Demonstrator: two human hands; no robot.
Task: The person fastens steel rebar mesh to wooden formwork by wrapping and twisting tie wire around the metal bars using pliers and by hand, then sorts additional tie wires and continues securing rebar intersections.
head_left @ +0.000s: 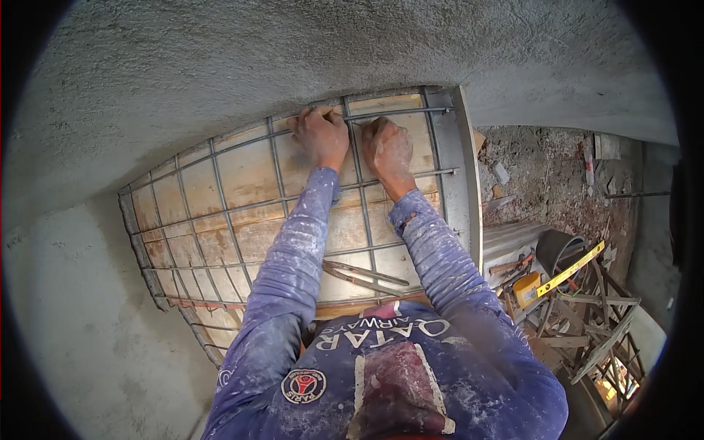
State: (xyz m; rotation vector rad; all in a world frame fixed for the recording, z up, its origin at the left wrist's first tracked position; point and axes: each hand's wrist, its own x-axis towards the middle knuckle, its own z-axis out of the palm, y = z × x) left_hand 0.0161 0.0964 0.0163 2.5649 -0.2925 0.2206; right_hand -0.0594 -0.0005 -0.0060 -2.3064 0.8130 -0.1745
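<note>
A grid of steel reinforcing bars (pixel 226 212) lies over pale wooden formwork boards (pixel 251 180) in front of me. My left hand (pixel 323 138) is closed near the far edge of the grid, beside a bar crossing, with its fingertips pinched together. Just right of the same bar, my right hand (pixel 389 152) is curled into a fist, its knuckles up. Whatever either hand grips is too small or too hidden to make out. Closer to my body, long-handled pincers (pixel 359 276) rest across the bars with their handles apart.
Rough grey plaster walls (pixel 183 66) enclose the far and left sides. A board edge (pixel 470 176) bounds the formwork on the right. Beyond it lie a black bucket (pixel 555 249), a yellow spirit level (pixel 570 269), a hammer (pixel 513 265), scrap timber (pixel 598 323) and rubble.
</note>
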